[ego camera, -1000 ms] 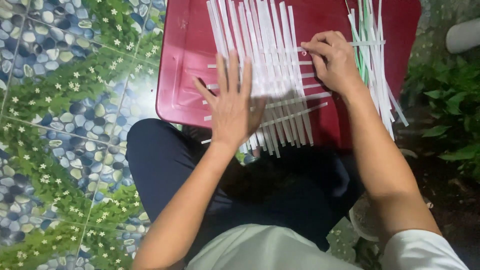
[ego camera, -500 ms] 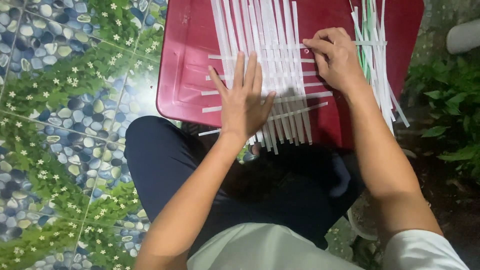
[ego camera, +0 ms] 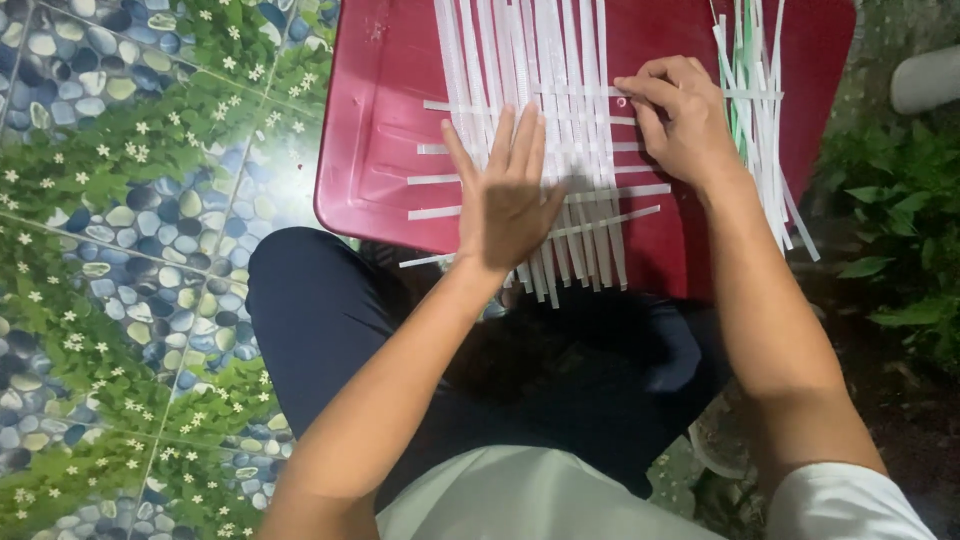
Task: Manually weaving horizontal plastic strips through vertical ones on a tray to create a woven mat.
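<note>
A woven mat of white plastic strips lies on a red tray resting on my lap. My left hand lies flat on the strips near the mat's lower edge, fingers spread, pressing them down. My right hand is at the mat's right side, fingertips pinching a horizontal white strip that runs across the upright ones. A loose bundle of white and green strips hangs over the tray's right part.
My legs in dark trousers are under the tray. The floor at left has a pebble and leaf pattern. Green plants grow at right, with a white pipe-like object above them.
My left hand has slid right and slightly up over the strips. The right hand stays at the horizontal strip with little movement.
</note>
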